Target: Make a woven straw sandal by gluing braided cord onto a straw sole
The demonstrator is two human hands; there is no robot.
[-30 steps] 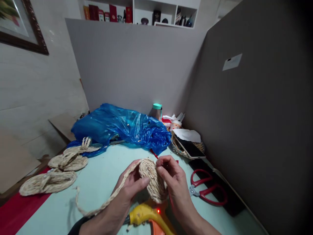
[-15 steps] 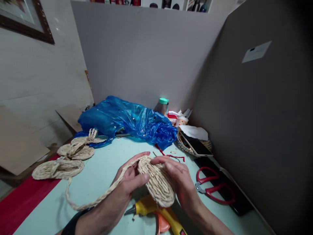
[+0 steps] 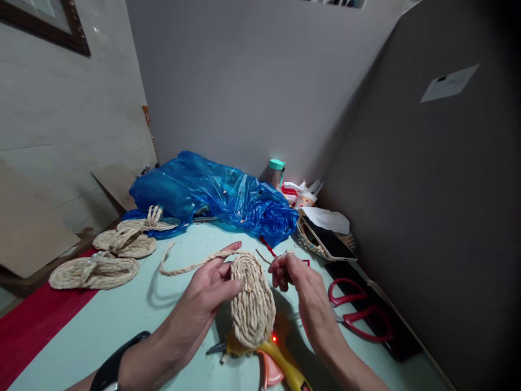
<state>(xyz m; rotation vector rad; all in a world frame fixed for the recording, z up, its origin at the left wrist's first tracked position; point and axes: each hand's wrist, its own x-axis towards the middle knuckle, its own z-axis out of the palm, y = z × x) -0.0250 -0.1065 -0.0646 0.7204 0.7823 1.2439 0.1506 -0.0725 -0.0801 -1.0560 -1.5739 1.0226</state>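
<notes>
My left hand holds an oval coil of braided straw upright, thumb across its face and fingers behind it. A loose braided tail runs from the coil's top out to the left, lifted above the table. My right hand is closed in a pinch just right of the coil's top, on a thin pale strand that sticks out toward the coil. A yellow and orange glue gun with a red light lies on the table right below the coil.
Red-handled scissors lie to the right. A phone rests on a small basket. Behind it are a blue plastic bag, a green-capped bottle and woven straw sandals at left. Grey partitions wall the back and right.
The braided tail swung up from the near left table to the far left. My right hand left the coil's face and closed into a pinch at its top. The coil tipped more upright.
</notes>
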